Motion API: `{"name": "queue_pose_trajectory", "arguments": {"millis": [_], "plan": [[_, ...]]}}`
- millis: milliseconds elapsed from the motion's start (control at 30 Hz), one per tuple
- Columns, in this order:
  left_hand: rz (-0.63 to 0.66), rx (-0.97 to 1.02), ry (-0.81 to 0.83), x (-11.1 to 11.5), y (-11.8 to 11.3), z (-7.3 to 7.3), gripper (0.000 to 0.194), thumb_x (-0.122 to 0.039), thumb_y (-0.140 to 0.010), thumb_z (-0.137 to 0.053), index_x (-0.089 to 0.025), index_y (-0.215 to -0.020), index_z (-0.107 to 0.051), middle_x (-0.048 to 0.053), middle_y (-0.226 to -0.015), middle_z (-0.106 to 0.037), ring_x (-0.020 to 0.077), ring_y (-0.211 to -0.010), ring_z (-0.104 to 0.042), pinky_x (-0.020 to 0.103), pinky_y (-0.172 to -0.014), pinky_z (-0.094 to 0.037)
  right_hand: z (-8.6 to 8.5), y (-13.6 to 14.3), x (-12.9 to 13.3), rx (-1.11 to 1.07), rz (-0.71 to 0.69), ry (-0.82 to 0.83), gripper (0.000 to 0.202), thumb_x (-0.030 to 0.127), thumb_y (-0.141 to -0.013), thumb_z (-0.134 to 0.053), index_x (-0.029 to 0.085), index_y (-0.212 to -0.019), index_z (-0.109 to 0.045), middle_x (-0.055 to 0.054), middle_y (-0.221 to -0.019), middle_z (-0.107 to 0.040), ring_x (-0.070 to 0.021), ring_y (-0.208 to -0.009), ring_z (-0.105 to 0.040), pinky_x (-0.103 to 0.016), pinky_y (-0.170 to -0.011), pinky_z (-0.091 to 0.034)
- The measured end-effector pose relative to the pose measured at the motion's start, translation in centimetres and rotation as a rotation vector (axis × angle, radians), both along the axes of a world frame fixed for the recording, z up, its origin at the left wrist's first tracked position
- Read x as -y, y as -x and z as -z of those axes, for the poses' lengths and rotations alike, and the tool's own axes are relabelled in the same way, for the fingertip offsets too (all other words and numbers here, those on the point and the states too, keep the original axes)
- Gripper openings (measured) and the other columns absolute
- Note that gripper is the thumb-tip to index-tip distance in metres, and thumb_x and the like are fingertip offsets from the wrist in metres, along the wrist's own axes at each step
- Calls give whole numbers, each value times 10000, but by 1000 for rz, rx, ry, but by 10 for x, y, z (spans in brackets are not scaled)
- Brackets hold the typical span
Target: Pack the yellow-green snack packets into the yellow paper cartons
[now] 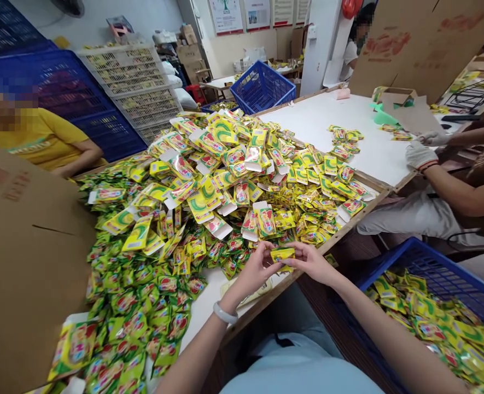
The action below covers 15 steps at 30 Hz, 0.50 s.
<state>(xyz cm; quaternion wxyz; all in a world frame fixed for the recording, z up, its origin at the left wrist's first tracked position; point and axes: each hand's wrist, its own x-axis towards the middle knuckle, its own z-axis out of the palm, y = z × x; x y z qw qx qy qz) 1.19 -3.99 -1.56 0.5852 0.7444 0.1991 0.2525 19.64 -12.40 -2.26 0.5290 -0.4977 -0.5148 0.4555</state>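
Both hands meet near the table's front edge, around a small yellow carton (283,254) with green along its top. My left hand (258,269), with a pale bangle on the wrist, grips its left end between thumb and fingers. At the other end, my right hand (310,264) pinches it the same way. Just beyond lies a heap of flat yellow cartons (206,198), several with white flaps standing open. Small green packets (143,306) spread to the left, and small yellow packets (313,216) to the right.
A blue basket (420,249) of filled yellow cartons stands low at my right. Cardboard (28,257) rises at the left, near a person in a yellow shirt (57,137). A co-worker's gloved hand (421,156) is at the right. Another blue basket (262,87) sits behind.
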Motion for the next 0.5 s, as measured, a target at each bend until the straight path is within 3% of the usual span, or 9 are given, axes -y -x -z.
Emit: {"name": "queue_pose_trajectory", "arguments": {"millis": [67, 100, 133, 233, 300, 367, 500], "plan": [[71, -75, -70, -11, 1, -14, 495, -481, -824, -729, -217, -1138, -452, 26, -921, -692, 172, -764, -661, 277, -664, -485, 3, -8, 5, -12, 61, -5, 428, 547, -742, -775, 192, -964, -687, -24, -822, -725, -186, -712, -656, -273, -590, -526], [36, -117, -122, -20, 0, -22, 531, -504, -819, -727, -212, -1170, -456, 32, -915, -693, 185, -765, -665, 288, -661, -486, 5, -13, 7, -7, 130, -32, 396, 542, -730, -789, 190, -885, -697, -20, -804, -721, -181, -711, -649, -269, -597, -526], [-54, -168, -184, -30, -2, -30, 553, -536, -826, -707, -203, -1192, -460, 43, -913, -691, 202, -773, -669, 305, -668, -486, 5, -18, 9, -8, 201, -56, 383, 534, -709, -809, 190, -833, -697, -12, -777, -712, -172, -696, -638, -261, -592, -520], [-542, -425, -456, -61, -24, -46, 506, -625, -901, -550, -160, -1095, -507, 120, -953, -671, 285, -904, -658, 388, -779, -477, 9, -25, 10, -60, 297, -39, 411, 534, -634, -858, 188, -783, -695, 2, -710, -680, -138, -598, -586, -229, -489, -460], [-666, -584, -582, -76, -45, -46, 509, -614, -855, -627, -151, -1029, -511, 186, -1069, -643, 349, -1055, -619, 425, -861, -460, 12, -23, 10, -115, 276, 8, 446, 551, -607, -864, 180, -794, -702, -3, -700, -678, -124, -548, -566, -215, -429, -415], [-696, -602, -659, -84, -61, -38, 497, -543, -784, -736, -163, -1002, -500, 202, -1160, -604, 368, -1150, -568, 433, -915, -445, 13, -19, 10, -148, 261, 25, 467, 560, -598, -862, 172, -807, -705, -14, -713, -687, -126, -539, -580, -214, -416, -419], [-678, -207, -601, -77, -57, -22, 289, -321, -800, -704, -209, -931, -472, 121, -1158, -599, 276, -1134, -564, 400, -951, -439, 3, -24, 17, -107, 317, -17, 441, 541, -596, -866, 179, -772, -686, -14, -715, -679, -140, -525, -596, -227, -386, -431]]}}
